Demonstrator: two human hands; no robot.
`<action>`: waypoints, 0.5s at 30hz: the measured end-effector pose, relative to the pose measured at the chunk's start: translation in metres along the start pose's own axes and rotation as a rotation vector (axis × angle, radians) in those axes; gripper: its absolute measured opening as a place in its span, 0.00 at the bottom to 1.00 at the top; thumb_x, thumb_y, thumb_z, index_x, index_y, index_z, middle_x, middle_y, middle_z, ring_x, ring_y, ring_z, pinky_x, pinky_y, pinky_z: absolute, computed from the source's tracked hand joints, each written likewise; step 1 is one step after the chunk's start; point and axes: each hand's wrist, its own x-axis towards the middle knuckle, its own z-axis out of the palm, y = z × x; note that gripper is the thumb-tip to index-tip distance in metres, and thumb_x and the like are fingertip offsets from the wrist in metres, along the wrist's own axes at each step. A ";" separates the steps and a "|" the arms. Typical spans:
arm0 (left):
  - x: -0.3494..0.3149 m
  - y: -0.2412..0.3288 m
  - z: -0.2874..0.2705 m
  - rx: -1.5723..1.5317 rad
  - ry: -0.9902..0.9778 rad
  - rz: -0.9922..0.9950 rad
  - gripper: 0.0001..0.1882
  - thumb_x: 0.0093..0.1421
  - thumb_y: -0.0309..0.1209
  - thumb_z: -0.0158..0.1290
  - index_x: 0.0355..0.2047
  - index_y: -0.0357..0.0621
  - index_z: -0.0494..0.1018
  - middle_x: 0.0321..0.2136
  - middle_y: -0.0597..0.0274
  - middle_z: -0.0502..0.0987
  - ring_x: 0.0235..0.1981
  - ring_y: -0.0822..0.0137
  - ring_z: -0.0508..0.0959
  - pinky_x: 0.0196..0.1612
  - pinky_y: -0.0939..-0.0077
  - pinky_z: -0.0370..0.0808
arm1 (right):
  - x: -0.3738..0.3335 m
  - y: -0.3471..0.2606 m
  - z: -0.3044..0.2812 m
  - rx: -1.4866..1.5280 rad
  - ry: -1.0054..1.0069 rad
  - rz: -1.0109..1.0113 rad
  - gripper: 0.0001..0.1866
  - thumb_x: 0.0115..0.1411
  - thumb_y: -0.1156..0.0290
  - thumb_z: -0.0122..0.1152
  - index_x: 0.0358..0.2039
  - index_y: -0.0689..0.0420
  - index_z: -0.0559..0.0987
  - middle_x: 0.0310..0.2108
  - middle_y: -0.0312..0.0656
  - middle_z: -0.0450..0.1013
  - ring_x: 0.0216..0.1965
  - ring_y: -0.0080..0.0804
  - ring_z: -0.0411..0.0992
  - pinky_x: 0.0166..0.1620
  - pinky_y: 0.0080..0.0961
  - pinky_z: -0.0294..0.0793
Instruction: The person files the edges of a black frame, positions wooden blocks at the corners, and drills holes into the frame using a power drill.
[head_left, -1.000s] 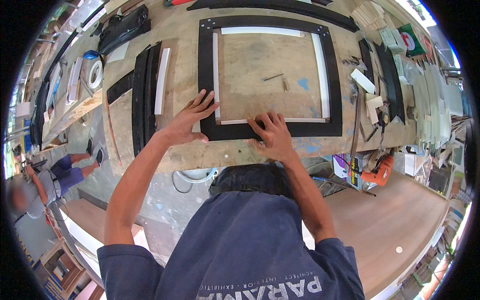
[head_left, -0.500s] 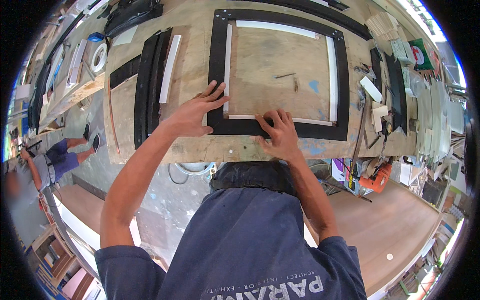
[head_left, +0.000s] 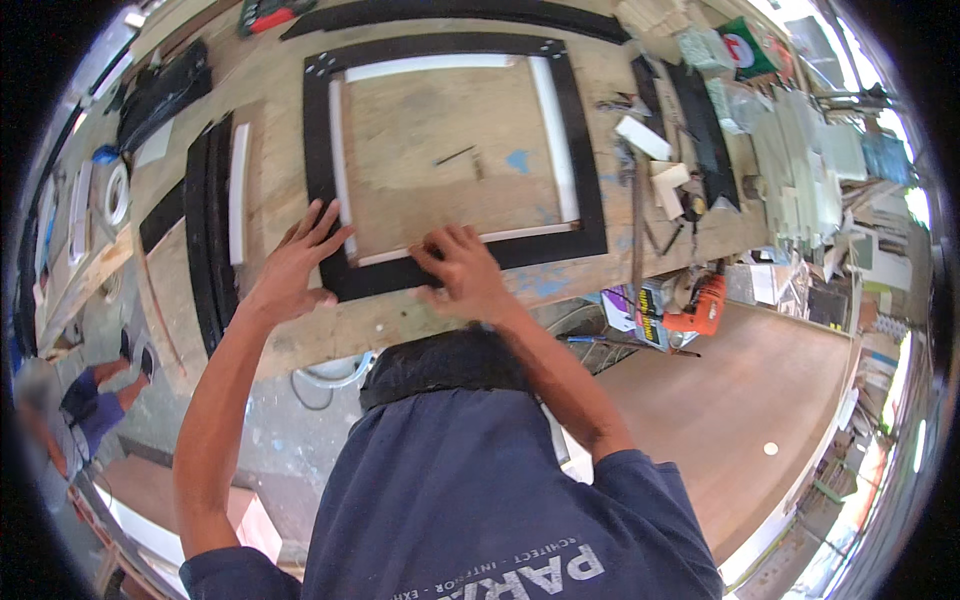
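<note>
A black rectangular frame [head_left: 583,150] lies flat on the wooden worktable, with white strips [head_left: 556,140] along its inner edges. My left hand [head_left: 290,268] rests over its near left corner, fingers spread across the left bar and thumb by the outer edge. Along the near bar, my right hand [head_left: 465,275] bends its fingers over the inner edge beside the near white strip [head_left: 390,256], the thumb at the outer edge. Its fingertips partly cover that strip. Inside the frame, a thin dark stick [head_left: 455,156] lies on the wood.
Black bars [head_left: 208,230] and a loose white strip [head_left: 240,195] lie left of the frame. Another black bar [head_left: 460,14] spans the far side. Right are white offcuts [head_left: 643,137] and tools; an orange power drill [head_left: 698,308] hangs by the near edge. Another person [head_left: 75,410] is at far left.
The whole view has shifted and tilted, so the frame and table appear further left and turned. Both hands keep nearly the same places on the frame.
</note>
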 end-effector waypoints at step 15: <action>0.047 0.107 0.023 -0.165 0.344 0.050 0.30 0.52 0.33 0.68 0.57 0.44 0.76 0.61 0.45 0.71 0.65 0.46 0.68 0.69 0.50 0.61 | -0.123 0.074 -0.088 0.029 0.623 0.586 0.17 0.52 0.71 0.74 0.42 0.58 0.82 0.42 0.46 0.78 0.43 0.45 0.76 0.48 0.39 0.75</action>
